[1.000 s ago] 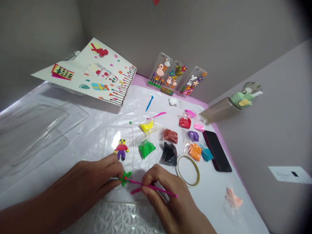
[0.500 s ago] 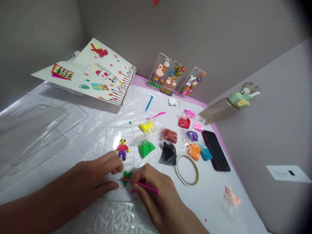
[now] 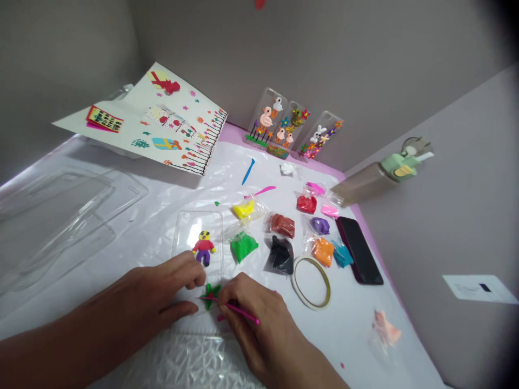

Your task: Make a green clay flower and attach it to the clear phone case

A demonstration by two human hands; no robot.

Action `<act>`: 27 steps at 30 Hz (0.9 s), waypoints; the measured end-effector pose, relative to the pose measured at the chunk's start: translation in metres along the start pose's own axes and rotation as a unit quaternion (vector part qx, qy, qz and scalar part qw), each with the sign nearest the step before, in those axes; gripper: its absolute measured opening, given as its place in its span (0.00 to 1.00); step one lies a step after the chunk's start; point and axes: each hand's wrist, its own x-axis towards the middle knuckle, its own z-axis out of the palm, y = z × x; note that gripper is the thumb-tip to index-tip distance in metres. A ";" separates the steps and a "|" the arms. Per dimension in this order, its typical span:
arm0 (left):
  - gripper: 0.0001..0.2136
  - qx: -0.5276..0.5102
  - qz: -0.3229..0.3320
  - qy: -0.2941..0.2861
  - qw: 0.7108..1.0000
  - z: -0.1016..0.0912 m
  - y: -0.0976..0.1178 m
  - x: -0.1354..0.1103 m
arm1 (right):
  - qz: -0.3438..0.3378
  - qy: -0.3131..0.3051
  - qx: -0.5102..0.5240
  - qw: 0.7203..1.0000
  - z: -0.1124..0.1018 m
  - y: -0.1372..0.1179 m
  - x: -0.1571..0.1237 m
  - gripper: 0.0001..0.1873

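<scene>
My right hand point(image 3: 255, 319) pinches a thin pink modelling tool point(image 3: 243, 312). The tool's tip touches a green clay flower or star point(image 3: 211, 290) with a red middle, on the lower part of a clear phone case point(image 3: 221, 224). On the left side of the case rests my left hand point(image 3: 174, 286), its fingers bent and its thumb apart, gripping nothing. Just above that hand, a clay figure point(image 3: 204, 247) with a yellow head, red top and purple trousers lies on the case. A bit of another pink piece point(image 3: 221, 318) shows beneath my right hand.
Bagged clay lies to the right, including green point(image 3: 244, 247), black point(image 3: 281, 255) and brown point(image 3: 283, 225), beside a tape roll point(image 3: 295, 281) and a phone point(image 3: 360, 251). Decorated cases point(image 3: 265, 116) lean on the wall. Clear packaging point(image 3: 52, 216) is at left; a bottle point(image 3: 360, 183) stands at right.
The pink tool's rear end has shifted slightly left and down as my right hand turns a little. My left hand, the case and the clay figure stay put.
</scene>
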 end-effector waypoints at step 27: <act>0.07 0.016 -0.022 -0.018 0.999 0.001 0.004 0.001 | -0.046 -0.003 -0.033 0.998 0.003 0.008 -0.001 0.09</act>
